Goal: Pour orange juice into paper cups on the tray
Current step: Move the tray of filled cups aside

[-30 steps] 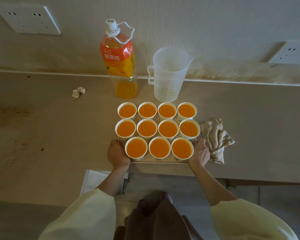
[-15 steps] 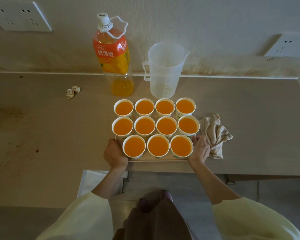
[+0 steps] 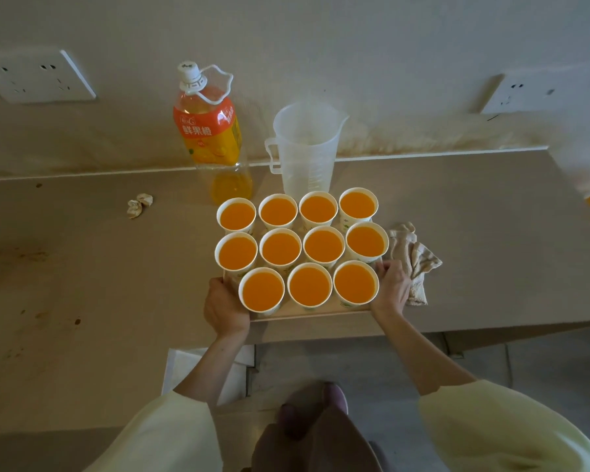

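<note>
Eleven paper cups (image 3: 302, 247), each filled nearly to the rim with orange juice, stand on the wooden tray (image 3: 307, 313) in rows of four, four and three at the front edge of the counter (image 3: 99, 267). The left hand (image 3: 226, 308) has its grip closed on the tray's left edge and the right hand (image 3: 390, 287) has its grip closed on the right edge, just beside a crumpled cloth (image 3: 414, 258). Behind the tray, near the wall, the capped juice bottle (image 3: 212, 131) holds only a little juice at its bottom, and the clear measuring jug (image 3: 304, 148) beside it looks empty.
</note>
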